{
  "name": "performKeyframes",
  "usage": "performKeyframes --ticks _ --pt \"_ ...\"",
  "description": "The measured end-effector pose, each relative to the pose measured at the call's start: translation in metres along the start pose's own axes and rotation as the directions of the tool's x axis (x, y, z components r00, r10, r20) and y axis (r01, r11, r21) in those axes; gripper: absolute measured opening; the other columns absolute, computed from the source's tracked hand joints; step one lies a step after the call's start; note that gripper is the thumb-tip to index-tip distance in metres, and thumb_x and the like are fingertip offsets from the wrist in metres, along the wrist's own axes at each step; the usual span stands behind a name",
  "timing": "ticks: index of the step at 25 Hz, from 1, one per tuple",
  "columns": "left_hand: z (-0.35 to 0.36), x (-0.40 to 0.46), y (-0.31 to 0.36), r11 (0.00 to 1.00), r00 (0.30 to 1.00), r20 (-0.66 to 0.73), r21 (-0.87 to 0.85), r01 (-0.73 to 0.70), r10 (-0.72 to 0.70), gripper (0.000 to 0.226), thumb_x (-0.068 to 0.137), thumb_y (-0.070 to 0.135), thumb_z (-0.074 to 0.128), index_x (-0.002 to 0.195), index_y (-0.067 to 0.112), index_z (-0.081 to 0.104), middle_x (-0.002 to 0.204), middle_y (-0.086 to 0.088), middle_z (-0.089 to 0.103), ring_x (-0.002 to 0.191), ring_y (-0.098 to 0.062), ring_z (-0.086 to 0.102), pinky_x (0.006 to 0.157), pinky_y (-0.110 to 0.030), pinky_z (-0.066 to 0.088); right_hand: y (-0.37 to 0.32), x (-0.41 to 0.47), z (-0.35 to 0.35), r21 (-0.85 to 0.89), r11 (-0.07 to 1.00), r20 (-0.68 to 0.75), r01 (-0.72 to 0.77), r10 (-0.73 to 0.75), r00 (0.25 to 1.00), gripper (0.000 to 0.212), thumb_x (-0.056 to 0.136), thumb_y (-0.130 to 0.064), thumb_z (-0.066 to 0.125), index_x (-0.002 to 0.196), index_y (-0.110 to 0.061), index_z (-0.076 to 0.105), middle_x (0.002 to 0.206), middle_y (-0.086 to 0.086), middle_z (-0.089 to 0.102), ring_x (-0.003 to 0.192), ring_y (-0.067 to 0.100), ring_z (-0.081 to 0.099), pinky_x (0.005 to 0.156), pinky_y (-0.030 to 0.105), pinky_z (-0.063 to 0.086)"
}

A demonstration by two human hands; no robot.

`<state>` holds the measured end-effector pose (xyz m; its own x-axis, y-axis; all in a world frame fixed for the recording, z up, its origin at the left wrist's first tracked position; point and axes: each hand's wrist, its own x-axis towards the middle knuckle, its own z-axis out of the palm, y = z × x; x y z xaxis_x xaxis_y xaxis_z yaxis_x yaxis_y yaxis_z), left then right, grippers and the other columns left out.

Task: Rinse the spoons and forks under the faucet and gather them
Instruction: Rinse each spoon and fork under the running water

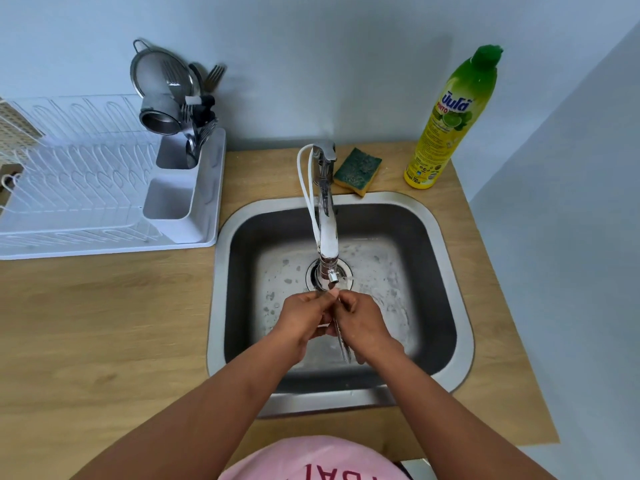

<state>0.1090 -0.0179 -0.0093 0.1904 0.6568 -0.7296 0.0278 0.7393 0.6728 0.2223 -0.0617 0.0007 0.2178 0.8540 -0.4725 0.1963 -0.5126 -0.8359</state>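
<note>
Both hands meet over the steel sink [446, 271], just below the spout of the faucet [327, 233]. My left hand [304, 318] and my right hand [362, 323] close together on a small bunch of metal cutlery [343, 344]. Its handles stick out downward between my palms; the upper ends are hidden by my fingers, so I cannot tell spoons from forks. More forks and spoons [199, 133] stand in the far cup of the white holder [173, 202] on the dish rack.
A white dish rack [69, 188] sits on the wooden counter [104, 323] to the left, with a strainer [159, 72] and a steel cup [161, 114]. A green-yellow sponge [358, 171] and a dish soap bottle [450, 119] stand behind the sink.
</note>
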Motion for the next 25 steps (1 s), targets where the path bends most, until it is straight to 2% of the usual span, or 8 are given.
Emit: performKeyframes --ticks 5,8,11,15,17,19,21,25 --pt "-0.003 0.001 0.004 0.999 0.998 -0.07 -0.041 -0.011 0.009 0.021 0.092 0.016 0.073 0.099 -0.004 0.076 0.09 -0.018 0.078 0.075 -0.023 0.071 0.07 -0.031 0.061 -0.005 -0.004 0.006 -0.344 0.939 0.027 0.015 -0.007 1.0 0.022 0.101 -0.017 0.049 0.118 -0.018 0.064 0.102 0.007 0.074 0.086 0.024 0.073 0.082 0.039 0.06" --pt "-0.007 -0.004 0.002 0.998 0.998 0.042 -0.037 0.048 -0.047 0.021 0.093 0.02 0.072 0.104 0.002 0.077 0.09 -0.009 0.079 0.079 -0.019 0.073 0.067 -0.029 0.06 -0.011 -0.008 0.009 -0.28 0.96 -0.003 -0.019 0.019 1.0 0.024 0.102 -0.016 0.046 0.117 -0.016 0.064 0.103 0.007 0.073 0.086 0.024 0.071 0.082 0.038 0.06" --pt "-0.018 -0.003 0.007 0.993 0.981 0.175 -0.058 0.101 -0.089 0.016 0.092 0.02 0.073 0.099 0.007 0.076 0.093 -0.01 0.077 0.082 -0.02 0.072 0.068 -0.029 0.06 -0.011 -0.012 0.007 -0.254 0.967 0.038 -0.001 0.011 0.999 0.021 0.102 -0.02 0.048 0.116 -0.019 0.063 0.096 0.001 0.071 0.081 0.016 0.07 0.07 0.021 0.053" --pt "-0.016 -0.004 0.009 0.997 0.992 0.126 -0.081 0.011 0.0 0.022 0.089 0.02 0.076 0.103 0.002 0.078 0.092 -0.012 0.081 0.083 -0.02 0.075 0.07 -0.027 0.061 -0.01 -0.016 0.009 -0.302 0.953 -0.037 0.006 -0.018 0.999 0.017 0.098 -0.021 0.056 0.11 -0.018 0.068 0.088 -0.001 0.072 0.083 0.019 0.071 0.071 0.027 0.056" --pt "-0.017 -0.008 0.012 0.997 0.979 0.204 -0.075 0.011 0.004 0.023 0.09 0.02 0.073 0.105 0.004 0.079 0.088 -0.01 0.079 0.077 -0.019 0.069 0.063 -0.029 0.058 -0.01 -0.018 0.011 -0.183 0.983 -0.038 0.009 -0.016 0.999 0.019 0.1 -0.02 0.054 0.112 -0.018 0.069 0.087 0.0 0.074 0.08 0.019 0.073 0.074 0.034 0.059" --pt "-0.029 -0.011 0.019 0.997 0.929 0.368 -0.064 0.052 -0.025 0.029 0.093 0.017 0.069 0.116 0.002 0.075 0.084 -0.009 0.072 0.07 -0.019 0.06 0.058 -0.032 0.053 -0.009 -0.018 0.009 0.13 0.991 0.101 -0.025 0.012 0.995 0.018 0.102 -0.02 0.055 0.109 -0.017 0.071 0.074 -0.004 0.07 0.065 0.017 0.069 0.063 0.032 0.057" --pt "-0.043 -0.011 0.025 0.994 0.878 0.476 -0.059 0.092 -0.053 0.035 0.092 0.015 0.07 0.123 -0.003 0.07 0.083 -0.011 0.067 0.07 -0.02 0.058 0.061 -0.035 0.055 -0.009 -0.019 0.004 0.408 0.905 0.269 -0.121 0.008 0.963 0.019 0.101 -0.018 0.058 0.11 -0.011 0.072 0.073 0.0 0.065 0.063 0.017 0.065 0.066 0.032 0.057" --pt "-0.047 -0.01 0.026 0.999 0.936 0.352 -0.044 0.011 0.005 0.031 0.082 0.017 0.078 0.105 -0.004 0.076 0.075 -0.014 0.062 0.061 -0.021 0.053 0.061 -0.033 0.055 -0.012 -0.013 0.006 0.368 0.918 0.319 -0.146 0.023 0.947 0.021 0.101 -0.021 0.058 0.115 -0.01 0.071 0.081 0.006 0.07 0.073 0.019 0.069 0.08 0.037 0.059"
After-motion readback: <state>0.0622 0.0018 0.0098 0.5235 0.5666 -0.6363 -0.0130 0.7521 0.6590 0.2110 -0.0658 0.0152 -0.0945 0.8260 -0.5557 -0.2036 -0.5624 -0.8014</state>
